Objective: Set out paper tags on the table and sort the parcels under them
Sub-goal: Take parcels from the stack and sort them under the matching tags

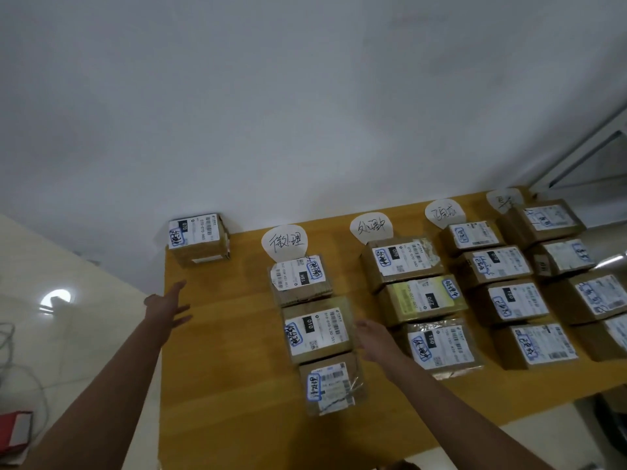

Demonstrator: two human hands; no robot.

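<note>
Spread, empty fingers of the left hand (168,308) over the table's (220,368) left edge, right hand (373,337) fingers loosely straight beside a middle parcel (317,329), paper tags (285,242) along the far edge, lone parcel (198,239) at the far-left corner.

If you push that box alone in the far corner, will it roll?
Probably not: the lone box is squat with flat cardboard sides, so it should slide, not roll. It looks stiff and taped, so it likely won't squash. It sits near the table corner, so a hard push might knock it off.
</note>
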